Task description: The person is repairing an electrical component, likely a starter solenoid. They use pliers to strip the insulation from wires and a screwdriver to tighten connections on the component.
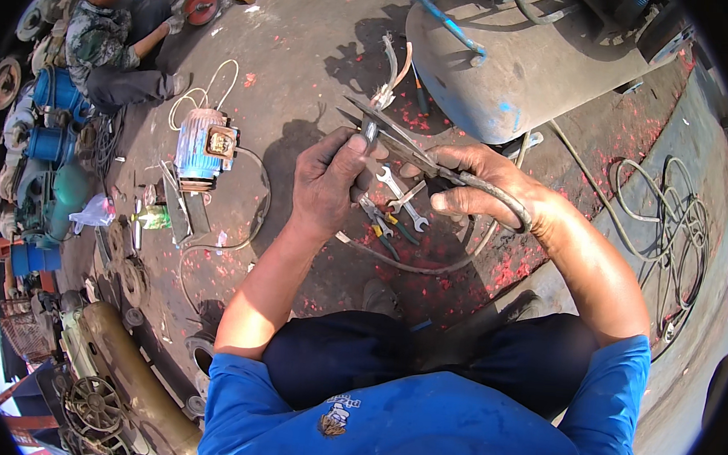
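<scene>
**Q:** ok, using the motor (pixel 194 150) as the landmark, where's everything at? and what are your hands up to?

**Me:** So the cable (pixel 371 131) is off to the right of the motor and a bit past it, up in the air. My left hand (pixel 330 173) has its fingers closed around it, with the loose wires (pixel 383 98) fanning out the far end. My right hand (pixel 489 182), farther right of the motor, is wrapped round the handles of some big scissors (pixel 414 153). Blades are slightly apart and lying across the cable. Can't tell from this angle if the edges are biting.

**Q:** and on the ground?

**Me:** Right of the motor, kinda under my hands, there's a wrench (pixel 400 198) and a couple of pliers (pixel 382 231) with yellow and green grips. Red scraps are scattered over there too. Up and right of the motor is a big metal tank (pixel 486 92) lying on its side, and way out right there's a messy coil of cord (pixel 677 220). Someone in a camo jacket (pixel 96 40) is sitting up and left of the motor, and there's a green packet (pixel 156 217) just down and left of it.
</scene>
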